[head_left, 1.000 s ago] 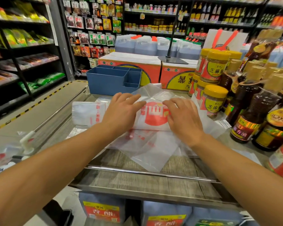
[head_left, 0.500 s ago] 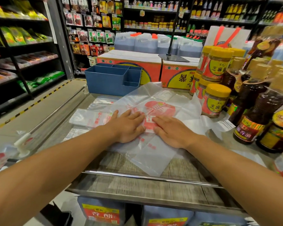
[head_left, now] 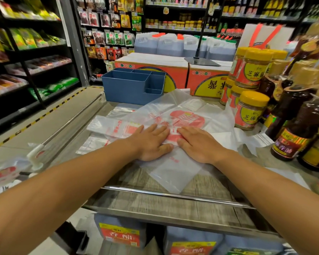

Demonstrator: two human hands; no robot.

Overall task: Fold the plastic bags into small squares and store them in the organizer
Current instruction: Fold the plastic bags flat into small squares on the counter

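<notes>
Translucent, red-printed plastic bag [head_left: 175, 124] lies flattened on the tabletop [head_left: 155, 183] under both hands, left hand [head_left: 151, 142] and right hand [head_left: 197, 144] pressing side by side, fingers straight, seemingly smoothing before a fold, the blue organizer [head_left: 129, 87] waiting just beyond them.

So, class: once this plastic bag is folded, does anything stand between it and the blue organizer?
Nothing visible does. Both hands, left hand and right hand, press the plastic bag flat; the blue organizer stands just beyond it, open-topped. The yellow-lidded jars stand off to the right.
</notes>
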